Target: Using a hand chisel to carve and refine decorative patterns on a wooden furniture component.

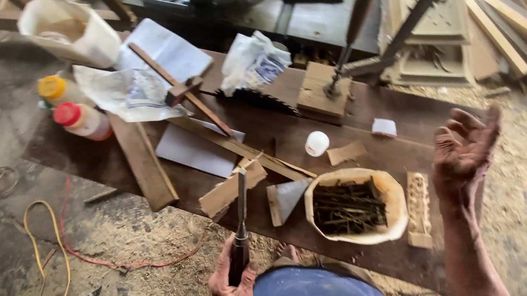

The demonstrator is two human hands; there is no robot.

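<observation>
Left hand (230,295) grips chisel (241,225), right hand (466,149) open, empty; blade could slip toward wood scrap (232,187) at 12 o'clock.

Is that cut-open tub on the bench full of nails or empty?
Partly full. The tub has its top cut away, and a dark heap of nails lies inside, below the rim.

A dark wooden workbench (401,153) carries a cut-open container of nails (354,207), a carved wood strip (419,208), a white cap (316,143), two glue bottles (81,120), paper sheets (195,150), wood offcuts (232,189) and a plank (143,159).
</observation>
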